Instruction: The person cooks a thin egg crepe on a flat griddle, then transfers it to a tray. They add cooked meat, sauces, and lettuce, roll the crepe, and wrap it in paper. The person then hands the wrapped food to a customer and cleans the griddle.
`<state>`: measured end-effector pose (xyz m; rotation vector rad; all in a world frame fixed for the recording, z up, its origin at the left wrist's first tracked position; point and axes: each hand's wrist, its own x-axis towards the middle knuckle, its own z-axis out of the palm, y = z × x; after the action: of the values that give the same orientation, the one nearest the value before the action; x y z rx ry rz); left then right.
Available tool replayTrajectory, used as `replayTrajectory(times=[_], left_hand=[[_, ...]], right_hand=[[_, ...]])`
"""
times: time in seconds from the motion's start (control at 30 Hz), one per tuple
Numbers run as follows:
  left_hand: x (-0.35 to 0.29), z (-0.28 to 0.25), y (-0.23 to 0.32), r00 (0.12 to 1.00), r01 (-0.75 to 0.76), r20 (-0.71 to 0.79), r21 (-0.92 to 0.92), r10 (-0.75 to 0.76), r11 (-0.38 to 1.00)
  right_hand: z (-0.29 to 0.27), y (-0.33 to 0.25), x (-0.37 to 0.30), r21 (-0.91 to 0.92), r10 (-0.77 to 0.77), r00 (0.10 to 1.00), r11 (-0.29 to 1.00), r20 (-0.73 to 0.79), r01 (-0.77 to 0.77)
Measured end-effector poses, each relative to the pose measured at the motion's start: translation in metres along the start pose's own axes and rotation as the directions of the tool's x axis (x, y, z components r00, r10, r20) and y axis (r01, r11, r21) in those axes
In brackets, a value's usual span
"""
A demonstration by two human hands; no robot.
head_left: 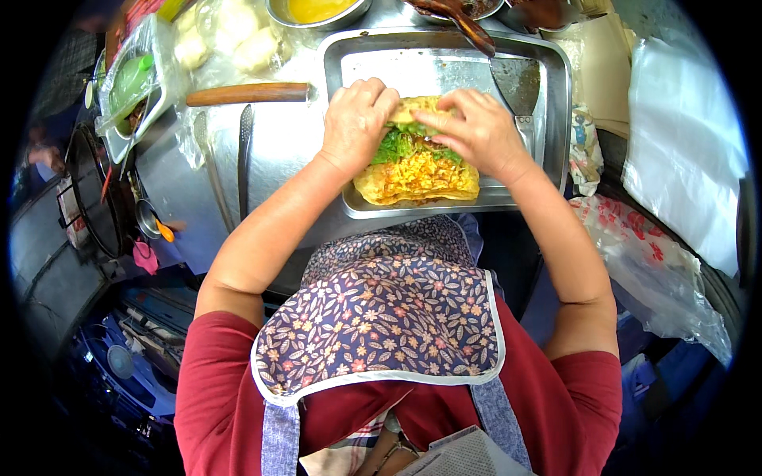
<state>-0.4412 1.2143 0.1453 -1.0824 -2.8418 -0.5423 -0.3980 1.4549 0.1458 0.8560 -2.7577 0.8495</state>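
Note:
A yellow egg flatbread (pixel 417 188) lies on the near part of a shallow metal tray (pixel 565 119). Shredded green leaves (pixel 397 148) and crumbly yellow bits cover its middle. My left hand (pixel 357 125) has its fingers curled over the far left part of the flatbread. On the far right, my right hand (pixel 482 133) presses its fingers onto the same far edge, which is lifted and bent over the filling. Between my fingers and the greens, dark bits of filling show. The undersides of both hands are hidden.
A wooden rod (pixel 248 94) and a dark slotted utensil (pixel 245 151) lie left of the tray. Beyond are bagged dough balls (pixel 258 49) and a bowl of yellow liquid (pixel 317 9). A wooden-handled spatula (pixel 468 30) reaches over the tray. Clear plastic bags (pixel 679 151) hang right.

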Motion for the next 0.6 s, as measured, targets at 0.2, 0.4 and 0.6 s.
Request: replayTrajectory(times=[0.2,0.4,0.6], left_hand=[[-0.023,0.002,0.010,0.989,-0.122,0.101,0.125,0.109,0.985],[0.008,-0.031,-0.003,0.927,0.113,0.368,-0.116,-0.063,0.987],[0.002,-0.001,0.001,0.959,0.032,0.283,-0.079,-0.008,0.996]], right_hand=[[0.033,-0.025,-0.029,-0.212,-0.103,0.994,0.971,0.044,0.110],[0.044,-0.038,-0.036,-0.275,-0.051,0.996,0.959,0.072,0.069],[0.004,-0.030,-0.002,-0.059,0.090,0.994,0.995,0.059,-0.086]])
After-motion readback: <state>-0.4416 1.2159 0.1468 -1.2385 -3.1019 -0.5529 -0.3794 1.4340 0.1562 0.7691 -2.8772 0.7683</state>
